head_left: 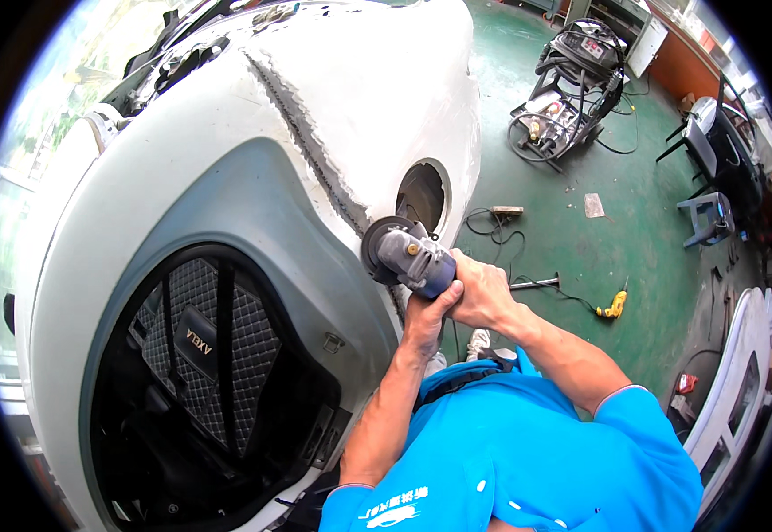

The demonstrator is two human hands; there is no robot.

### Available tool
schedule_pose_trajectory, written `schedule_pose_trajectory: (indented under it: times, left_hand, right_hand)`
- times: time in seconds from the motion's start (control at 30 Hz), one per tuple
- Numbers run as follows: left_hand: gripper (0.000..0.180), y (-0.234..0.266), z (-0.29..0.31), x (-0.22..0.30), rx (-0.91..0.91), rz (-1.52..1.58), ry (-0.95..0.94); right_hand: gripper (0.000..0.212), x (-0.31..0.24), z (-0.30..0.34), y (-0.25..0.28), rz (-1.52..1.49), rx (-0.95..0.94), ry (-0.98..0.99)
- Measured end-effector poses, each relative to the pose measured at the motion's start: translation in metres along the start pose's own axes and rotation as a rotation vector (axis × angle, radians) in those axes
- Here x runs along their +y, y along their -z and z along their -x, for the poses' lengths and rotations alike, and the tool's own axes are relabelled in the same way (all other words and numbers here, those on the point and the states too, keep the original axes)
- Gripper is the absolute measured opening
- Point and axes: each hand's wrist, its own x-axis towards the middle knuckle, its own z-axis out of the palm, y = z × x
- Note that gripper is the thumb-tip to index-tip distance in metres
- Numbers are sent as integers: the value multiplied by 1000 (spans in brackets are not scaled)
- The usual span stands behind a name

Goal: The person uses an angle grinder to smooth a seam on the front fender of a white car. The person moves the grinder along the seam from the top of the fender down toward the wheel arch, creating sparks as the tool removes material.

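I hold an angle grinder point(419, 264) with a dusty head and a blue body. Its round disc point(377, 241) is against or very close to the car's body, at the lower end of a long rough seam point(301, 142); exact contact is hard to make out. My left hand point(430, 321) is closed around the tool's body from below. Closed over its rear part, my right hand point(483, 291) sits beside the left. The white car panel point(386, 89) has bare, ragged edges along the seam. Just beyond the disc is an oval opening point(423, 197) in the panel.
A door opening shows a black quilted seat point(244, 355) on the left. On the green floor point(572, 248) lie a yellow power drill point(613, 305), cables and a power strip point(507, 210). Farther off stand a wheeled machine point(572, 89), a stool point(707, 217) and a white panel point(736, 390).
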Motion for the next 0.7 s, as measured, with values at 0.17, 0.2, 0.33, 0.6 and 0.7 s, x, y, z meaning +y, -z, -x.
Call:
schedule_pose_trajectory:
  times: [0.17,0.2,0.33,0.6,0.7]
  left_hand:
    - [62,3,2,-21,26,-17,-18]
    - [64,5,0,-15,6,-41,8]
    - [63,7,-2,-6,15,-78,-9]
    - [60,5,-6,-4,7,-81,-2]
    - [60,4,-5,-10,15,-84,-14]
  right_hand:
    - [43,10,9,-9,-55,29,-14]
    - [44,11,6,-9,-33,34,-10]
    - [45,4,-2,-7,-42,39,7]
    - [47,4,-2,-5,-60,17,-44]
    - [45,11,3,-10,-74,40,-51]
